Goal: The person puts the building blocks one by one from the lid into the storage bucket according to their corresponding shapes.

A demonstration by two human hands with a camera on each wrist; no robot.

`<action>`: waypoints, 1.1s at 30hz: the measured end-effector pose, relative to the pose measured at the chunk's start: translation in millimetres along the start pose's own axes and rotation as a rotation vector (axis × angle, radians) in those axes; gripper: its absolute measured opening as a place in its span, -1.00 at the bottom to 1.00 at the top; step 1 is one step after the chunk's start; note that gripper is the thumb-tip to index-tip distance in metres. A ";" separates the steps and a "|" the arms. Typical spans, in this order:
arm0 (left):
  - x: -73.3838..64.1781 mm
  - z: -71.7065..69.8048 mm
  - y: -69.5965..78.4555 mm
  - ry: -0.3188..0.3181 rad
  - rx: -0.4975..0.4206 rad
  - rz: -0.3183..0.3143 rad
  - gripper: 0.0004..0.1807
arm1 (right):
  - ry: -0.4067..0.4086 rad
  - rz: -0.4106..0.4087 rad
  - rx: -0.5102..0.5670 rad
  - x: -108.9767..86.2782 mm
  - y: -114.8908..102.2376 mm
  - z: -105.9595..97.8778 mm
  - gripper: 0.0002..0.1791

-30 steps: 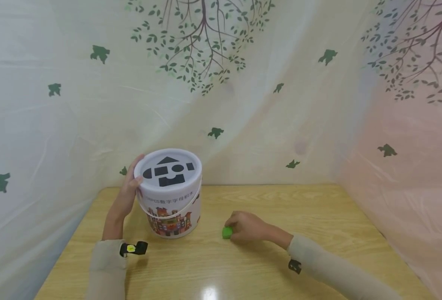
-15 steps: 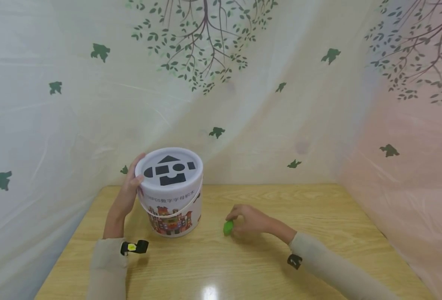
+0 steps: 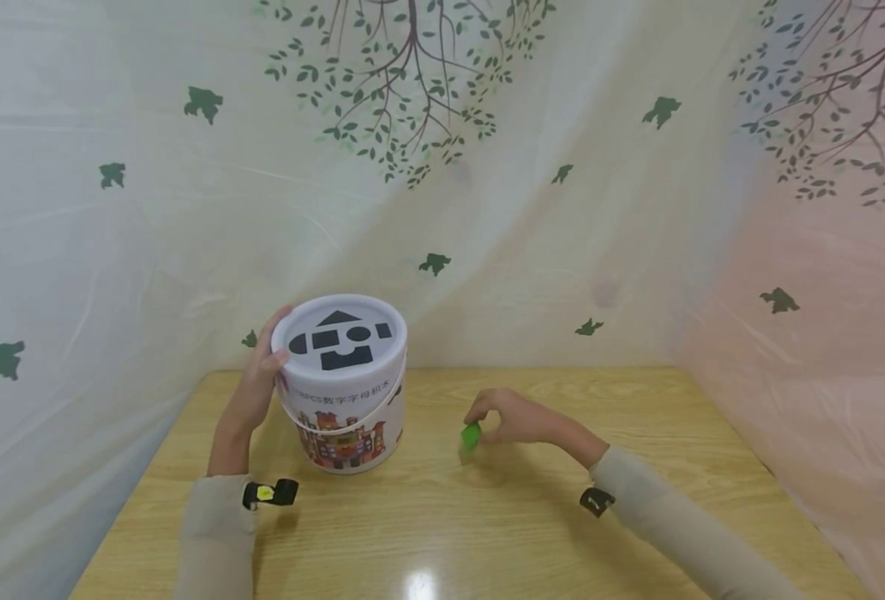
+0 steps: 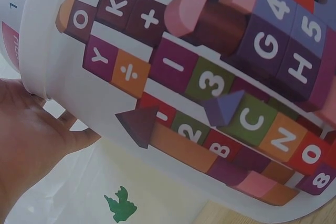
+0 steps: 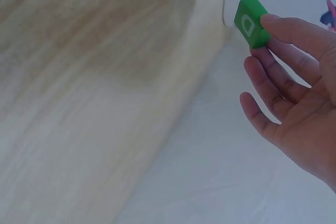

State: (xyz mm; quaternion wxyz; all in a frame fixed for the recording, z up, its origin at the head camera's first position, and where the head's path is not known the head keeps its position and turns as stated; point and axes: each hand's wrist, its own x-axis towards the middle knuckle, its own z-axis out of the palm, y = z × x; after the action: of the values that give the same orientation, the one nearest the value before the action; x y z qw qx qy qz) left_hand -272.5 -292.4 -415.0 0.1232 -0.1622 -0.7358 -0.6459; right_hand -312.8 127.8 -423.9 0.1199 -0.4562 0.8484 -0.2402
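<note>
My left hand [image 3: 253, 387] holds the upper left side of a white bucket [image 3: 345, 387], its thumb on the lid's rim. The lid [image 3: 315, 317] has black shape cut-outs or prints, among them a triangle and a circle. Printed toy blocks with letters and digits cover the bucket's wall [image 4: 121, 129] in the left wrist view. To the bucket's right, my right hand [image 3: 517, 417] pinches a green block [image 3: 471, 436] between thumb and fingertips, a little above the table. A white letter D shows on this green block [image 5: 250, 23] in the right wrist view.
A wood-grain table [image 3: 412, 525] lies under the bucket. Behind it hangs a pale curtain [image 3: 502, 250] printed with leaves and branches. The bucket's white handle [image 3: 337, 432] hangs down across its front.
My right hand has raised the green block off the table, moving slightly right and away from me, and the block has turned. The left hand and bucket stay in place.
</note>
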 end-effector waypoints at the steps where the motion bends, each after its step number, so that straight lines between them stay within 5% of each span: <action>1: 0.2 0.2 0.0 0.001 0.001 0.000 -0.24 | 0.002 -0.001 -0.007 -0.5 0.0 -2.4 -0.69; 33: -0.2 2.2 1.9 0.055 -0.009 0.025 -0.25 | 0.224 0.006 -0.067 18.0 -40.7 -94.2 -0.66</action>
State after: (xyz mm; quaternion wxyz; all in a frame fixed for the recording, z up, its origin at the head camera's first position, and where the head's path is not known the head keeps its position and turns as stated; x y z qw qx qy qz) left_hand -271.5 -290.0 -413.7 0.1509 -0.1542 -0.7269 -0.6519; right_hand -333.5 122.0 -321.9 0.0100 -0.4278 0.8653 -0.2609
